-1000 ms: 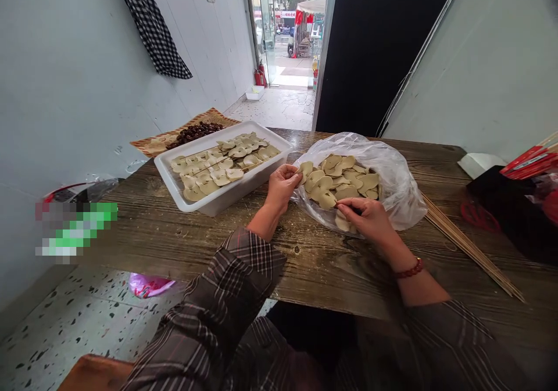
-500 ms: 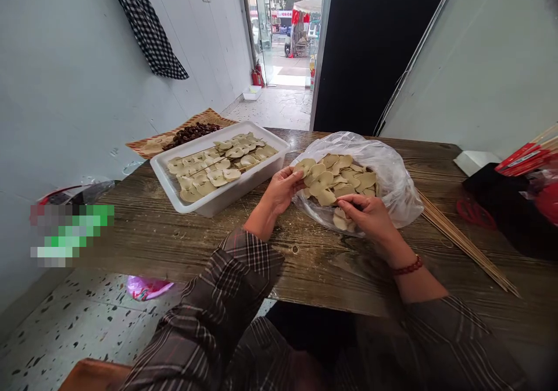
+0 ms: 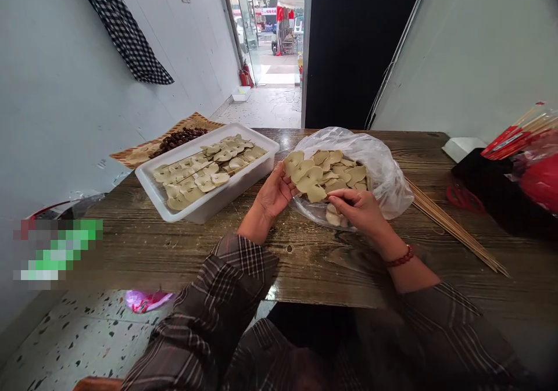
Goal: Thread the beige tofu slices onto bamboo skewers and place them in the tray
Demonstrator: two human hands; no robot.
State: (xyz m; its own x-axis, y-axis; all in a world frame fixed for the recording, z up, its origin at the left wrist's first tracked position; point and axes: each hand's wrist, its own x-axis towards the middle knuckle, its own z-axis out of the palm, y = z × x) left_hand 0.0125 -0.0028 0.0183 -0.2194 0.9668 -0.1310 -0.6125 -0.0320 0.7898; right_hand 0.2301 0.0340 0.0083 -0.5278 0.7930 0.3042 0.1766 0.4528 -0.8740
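A: Fingers?
B: Right hand (image 3: pixel 357 210): thumb and finger clamped on the stick (image 3: pixel 328 197). Left hand (image 3: pixel 275 193): at the slices (image 3: pixel 310 179); clamped or merely supporting, cannot tell.
A: Slices' position?
B: Overlapping row between both hands, over the bag (image 3: pixel 394 182).
A: Technique?
B: Probably best: stick steady, slices supported from below, lest they tear.

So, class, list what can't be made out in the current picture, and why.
Head view: the bottom of the plastic bag, hidden under piled slices.
Head view: most of the thin stick in the right hand, covered by that hand and slices.
Head view: the green patch, blurred into blocks.
Head view: the outdoor banner's lettering, too small.
Head view: a brown object, cut off by the bottom edge.
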